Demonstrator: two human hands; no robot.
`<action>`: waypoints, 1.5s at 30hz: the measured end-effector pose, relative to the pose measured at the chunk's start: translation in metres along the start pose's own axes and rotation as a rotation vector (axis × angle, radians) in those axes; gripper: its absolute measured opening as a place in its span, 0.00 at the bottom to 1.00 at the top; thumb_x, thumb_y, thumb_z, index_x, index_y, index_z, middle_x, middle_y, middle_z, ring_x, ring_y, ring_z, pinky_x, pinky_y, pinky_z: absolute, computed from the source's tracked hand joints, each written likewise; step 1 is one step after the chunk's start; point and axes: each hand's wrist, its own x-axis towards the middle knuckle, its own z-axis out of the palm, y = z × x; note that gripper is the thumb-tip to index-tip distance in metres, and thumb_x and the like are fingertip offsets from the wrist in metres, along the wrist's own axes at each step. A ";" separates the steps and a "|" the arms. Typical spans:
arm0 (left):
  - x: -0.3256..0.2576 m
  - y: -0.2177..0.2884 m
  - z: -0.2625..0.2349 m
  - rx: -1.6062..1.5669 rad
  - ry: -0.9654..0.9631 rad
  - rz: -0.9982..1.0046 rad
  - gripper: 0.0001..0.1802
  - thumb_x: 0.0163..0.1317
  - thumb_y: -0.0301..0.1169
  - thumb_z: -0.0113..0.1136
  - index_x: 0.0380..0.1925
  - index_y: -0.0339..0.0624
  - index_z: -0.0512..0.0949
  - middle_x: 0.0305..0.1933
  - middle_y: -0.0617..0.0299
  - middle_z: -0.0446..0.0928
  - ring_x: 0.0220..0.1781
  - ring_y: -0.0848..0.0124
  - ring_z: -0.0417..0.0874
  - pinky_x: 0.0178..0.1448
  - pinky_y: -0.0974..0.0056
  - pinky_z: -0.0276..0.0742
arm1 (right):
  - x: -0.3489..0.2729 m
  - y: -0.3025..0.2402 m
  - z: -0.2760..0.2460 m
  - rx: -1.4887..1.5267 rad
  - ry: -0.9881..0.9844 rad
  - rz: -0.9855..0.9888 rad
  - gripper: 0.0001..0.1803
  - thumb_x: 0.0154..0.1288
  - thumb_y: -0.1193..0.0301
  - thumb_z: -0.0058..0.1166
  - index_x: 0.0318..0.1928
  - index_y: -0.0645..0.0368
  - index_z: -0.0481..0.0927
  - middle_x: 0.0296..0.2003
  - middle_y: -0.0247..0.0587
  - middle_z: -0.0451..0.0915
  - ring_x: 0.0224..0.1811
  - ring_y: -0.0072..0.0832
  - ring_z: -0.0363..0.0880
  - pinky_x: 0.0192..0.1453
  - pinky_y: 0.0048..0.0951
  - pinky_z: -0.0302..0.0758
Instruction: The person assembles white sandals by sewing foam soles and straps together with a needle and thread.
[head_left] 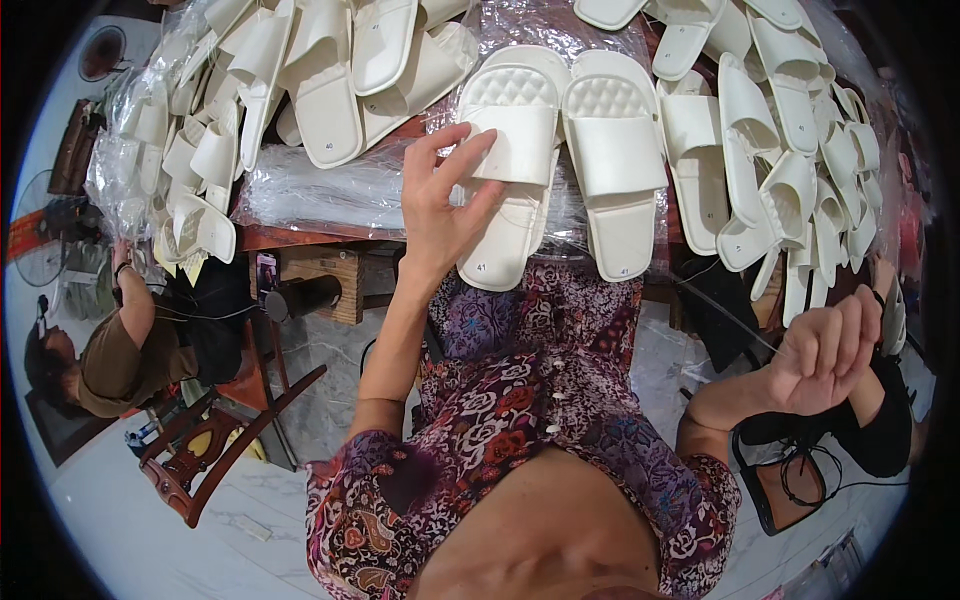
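Two white slippers with quilted footbeds lie side by side at the table's front edge. My left hand (445,195) rests on the strap of the left slipper (508,150), fingers apart, with the thumb by the strap's lower edge. Another sole shows beneath that slipper. The right slipper (615,160) lies untouched beside it. Out to the right, my right hand (830,350) is raised with its fingers curled closed. A thin pale thread (725,315) stretches taut from below the right slipper to this hand; its far end is hidden.
Heaps of white slippers (325,80) and more slippers (790,150) crowd both sides of the table. A clear plastic bag of thin strands (320,195) lies at the front left. People sit at both sides; a wooden chair (215,450) stands at left.
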 end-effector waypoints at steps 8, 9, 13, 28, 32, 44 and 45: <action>-0.001 -0.009 0.000 -0.058 0.002 -0.019 0.29 0.43 0.24 0.72 0.52 0.48 0.83 0.54 0.52 0.76 0.56 0.57 0.76 0.59 0.56 0.74 | 0.012 -0.006 0.015 0.583 -0.535 0.227 0.07 0.61 0.82 0.56 0.33 0.72 0.71 0.16 0.51 0.72 0.10 0.29 0.66 0.11 0.23 0.52; -0.001 -0.008 0.000 -0.060 0.007 -0.027 0.29 0.43 0.25 0.72 0.52 0.48 0.83 0.54 0.52 0.76 0.56 0.57 0.76 0.59 0.56 0.74 | 0.014 -0.006 0.014 0.576 -0.581 0.270 0.07 0.61 0.82 0.56 0.34 0.72 0.70 0.15 0.52 0.72 0.10 0.29 0.66 0.11 0.23 0.52; 0.000 -0.009 0.001 -0.078 0.002 -0.038 0.29 0.43 0.25 0.72 0.52 0.48 0.83 0.54 0.52 0.76 0.56 0.57 0.77 0.59 0.56 0.74 | 0.021 0.007 0.008 0.593 -0.797 0.431 0.08 0.64 0.81 0.54 0.39 0.77 0.75 0.19 0.52 0.75 0.14 0.30 0.69 0.13 0.25 0.56; -0.002 -0.007 0.003 -0.022 0.064 0.014 0.30 0.43 0.25 0.74 0.52 0.48 0.82 0.53 0.53 0.74 0.52 0.58 0.76 0.56 0.58 0.74 | -0.021 0.080 -0.045 -1.801 -0.206 0.694 0.11 0.70 0.66 0.54 0.41 0.60 0.72 0.20 0.47 0.78 0.24 0.46 0.80 0.30 0.39 0.72; -0.002 -0.008 0.005 -0.049 0.046 -0.002 0.29 0.44 0.25 0.73 0.52 0.48 0.83 0.52 0.53 0.75 0.52 0.58 0.76 0.56 0.58 0.74 | -0.039 0.070 -0.065 -1.992 -0.342 0.764 0.12 0.68 0.65 0.56 0.38 0.61 0.73 0.21 0.48 0.79 0.27 0.48 0.81 0.31 0.41 0.73; -0.002 -0.010 0.007 -0.042 0.069 0.007 0.28 0.45 0.25 0.73 0.51 0.48 0.83 0.51 0.53 0.75 0.52 0.58 0.76 0.56 0.58 0.73 | -0.072 0.046 -0.081 -2.227 -0.325 0.715 0.10 0.61 0.68 0.62 0.38 0.60 0.80 0.24 0.46 0.80 0.27 0.43 0.81 0.30 0.41 0.74; -0.002 -0.009 0.007 -0.053 0.071 -0.007 0.28 0.45 0.25 0.72 0.51 0.48 0.83 0.51 0.54 0.75 0.52 0.58 0.76 0.56 0.57 0.73 | -0.063 0.054 -0.072 -2.225 -0.326 0.713 0.10 0.61 0.68 0.62 0.38 0.60 0.80 0.24 0.46 0.80 0.27 0.43 0.81 0.30 0.41 0.74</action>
